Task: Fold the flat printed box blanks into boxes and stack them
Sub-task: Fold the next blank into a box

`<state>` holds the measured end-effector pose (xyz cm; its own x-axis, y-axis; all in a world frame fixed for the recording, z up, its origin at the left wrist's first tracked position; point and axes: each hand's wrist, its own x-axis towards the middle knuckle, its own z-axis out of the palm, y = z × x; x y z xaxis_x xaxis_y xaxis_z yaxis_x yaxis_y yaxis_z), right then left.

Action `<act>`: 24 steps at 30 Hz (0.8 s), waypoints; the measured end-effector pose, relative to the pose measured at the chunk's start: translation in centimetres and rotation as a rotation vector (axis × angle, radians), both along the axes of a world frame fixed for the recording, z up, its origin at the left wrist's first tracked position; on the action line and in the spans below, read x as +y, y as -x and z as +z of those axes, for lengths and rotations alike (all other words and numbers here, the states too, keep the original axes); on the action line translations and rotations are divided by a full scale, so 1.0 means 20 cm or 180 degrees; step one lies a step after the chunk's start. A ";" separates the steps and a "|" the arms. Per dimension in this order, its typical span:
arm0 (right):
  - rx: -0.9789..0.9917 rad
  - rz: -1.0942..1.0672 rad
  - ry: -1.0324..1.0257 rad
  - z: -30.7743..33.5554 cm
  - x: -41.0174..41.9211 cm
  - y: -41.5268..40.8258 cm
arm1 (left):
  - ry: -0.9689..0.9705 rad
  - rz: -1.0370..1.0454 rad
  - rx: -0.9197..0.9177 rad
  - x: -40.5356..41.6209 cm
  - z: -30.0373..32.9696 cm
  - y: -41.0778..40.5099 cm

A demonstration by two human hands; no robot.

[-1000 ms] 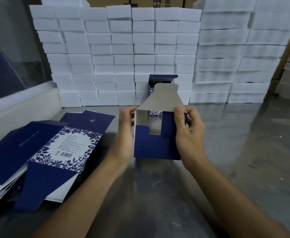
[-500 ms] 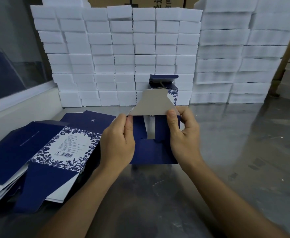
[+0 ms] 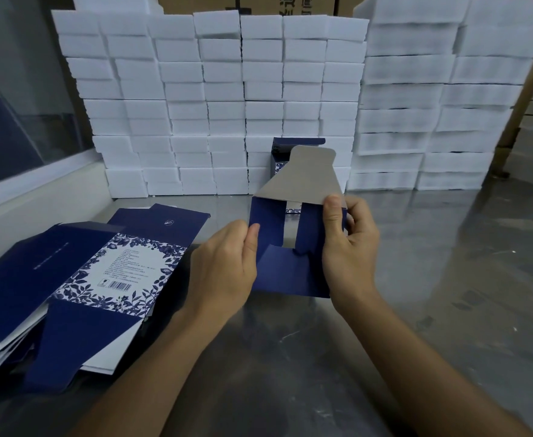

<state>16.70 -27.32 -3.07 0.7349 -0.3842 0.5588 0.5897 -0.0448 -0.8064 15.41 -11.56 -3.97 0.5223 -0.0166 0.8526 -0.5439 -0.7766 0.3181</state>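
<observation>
A half-formed dark blue box (image 3: 285, 272) is held above the steel table in the middle of the head view. My left hand (image 3: 224, 269) pinches its left side flap. My right hand (image 3: 348, 247) grips its right side, thumb on the edge of the grey tapered flap (image 3: 303, 181) that stands up at the far end. A pile of flat blue-and-white printed blanks (image 3: 79, 279) lies at the left. One folded blue box (image 3: 282, 156) stands against the white blocks, partly hidden behind the grey flap.
A wall of stacked white foam blocks (image 3: 214, 105) runs across the back, with taller white stacks (image 3: 432, 99) at the right. A glass panel and white ledge (image 3: 35, 190) border the left. The steel tabletop (image 3: 432, 294) shows bare metal on the right.
The grey flap, tipped towards me half a second ago, now stands up again. My left hand has shifted down and left to the side flap, and the two side flaps are folded in.
</observation>
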 end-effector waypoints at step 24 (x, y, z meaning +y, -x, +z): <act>0.0267 0.0451 -0.0944 0.05 -0.06 -0.02 | 0.0610 -0.0319 0.0269 -0.02 -0.06 -0.01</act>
